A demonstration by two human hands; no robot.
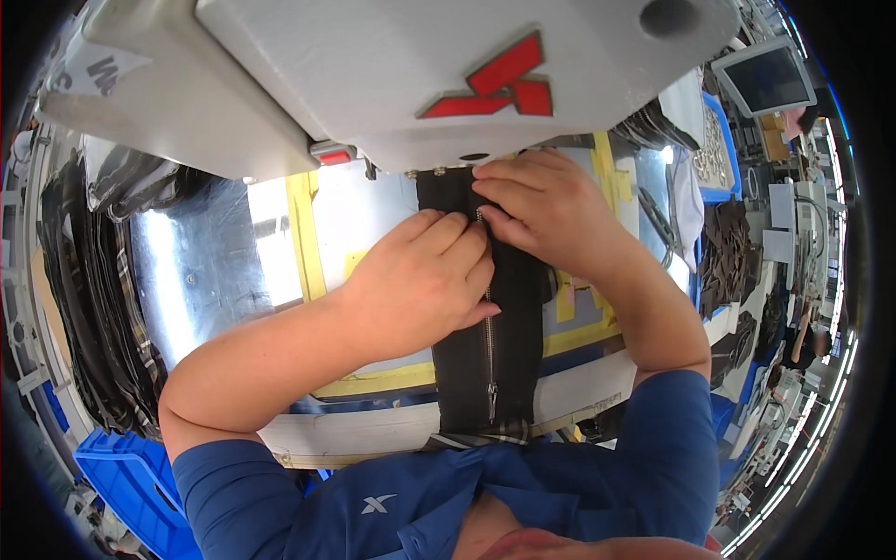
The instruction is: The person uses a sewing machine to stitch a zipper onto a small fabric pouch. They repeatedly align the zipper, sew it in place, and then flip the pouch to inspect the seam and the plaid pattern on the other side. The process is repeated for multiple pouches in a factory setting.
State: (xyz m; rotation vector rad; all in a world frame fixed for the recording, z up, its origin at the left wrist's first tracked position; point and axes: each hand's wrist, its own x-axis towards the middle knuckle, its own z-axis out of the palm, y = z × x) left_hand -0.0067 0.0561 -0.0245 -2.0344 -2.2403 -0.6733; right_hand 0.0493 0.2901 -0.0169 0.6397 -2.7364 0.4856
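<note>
A strip of black fabric (515, 308) runs from under the sewing machine head (392, 75) down over the table's front edge. A metal zipper (489, 350) lies lengthwise along it, with its slider (493, 392) close to the front end. My left hand (420, 280) is closed, its fingers curled over the fabric's left side and its thumb by the zipper teeth. Farther up, close to the machine, my right hand (551, 210) grips the fabric's right side, thumb and bent fingers at the zipper's edge. The machine head hides the fabric's far end.
Yellow tape (303, 233) frames the shiny metal work surface. Stacked dark garments (89, 299) lie at the left, above a blue crate (131, 476). At the right are scissors-like black handles (658, 219), a blue tray (714, 154) of small parts, and a pile of brown pieces (728, 252).
</note>
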